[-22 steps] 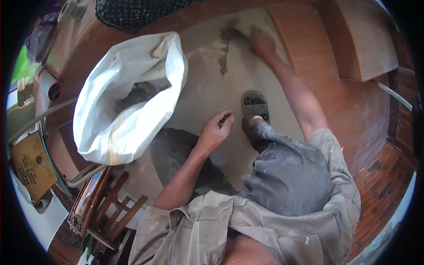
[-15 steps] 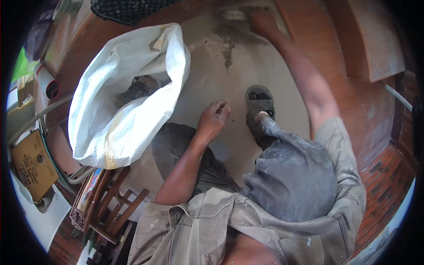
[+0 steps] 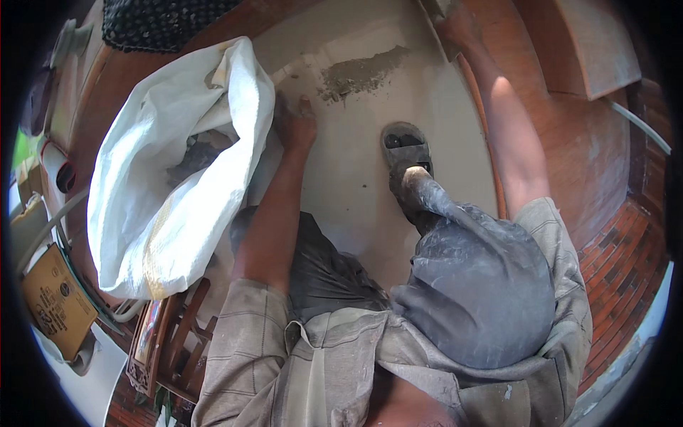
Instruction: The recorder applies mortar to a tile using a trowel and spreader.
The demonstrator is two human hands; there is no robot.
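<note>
My right hand (image 3: 461,34) reaches to the top right of the floor panel, closed on a flat greyish tool (image 3: 441,16) that is only partly visible. My left hand (image 3: 297,119) is beside the rim of a large white woven sack (image 3: 121,213), its visible thumb and fingers apart, some in shadow. Dark rubble (image 3: 199,153) lies inside the sack. A patch of grey debris (image 3: 359,75) is smeared on the pale floor (image 3: 348,199) between my hands. My sandalled foot (image 3: 404,146) stands below it.
Brown wooden boxed steps (image 3: 590,50) line the right, with red brick-patterned flooring (image 3: 612,285) below. A dark dotted mat (image 3: 163,21) is at top left. Cardboard (image 3: 57,299), metal tubing (image 3: 43,228) and a carved wooden piece (image 3: 171,341) crowd the left.
My left hand has moved forward and left to beside the sack. My right hand has shifted right and upward. The debris patch now shows wider. The view has shifted slightly.
</note>
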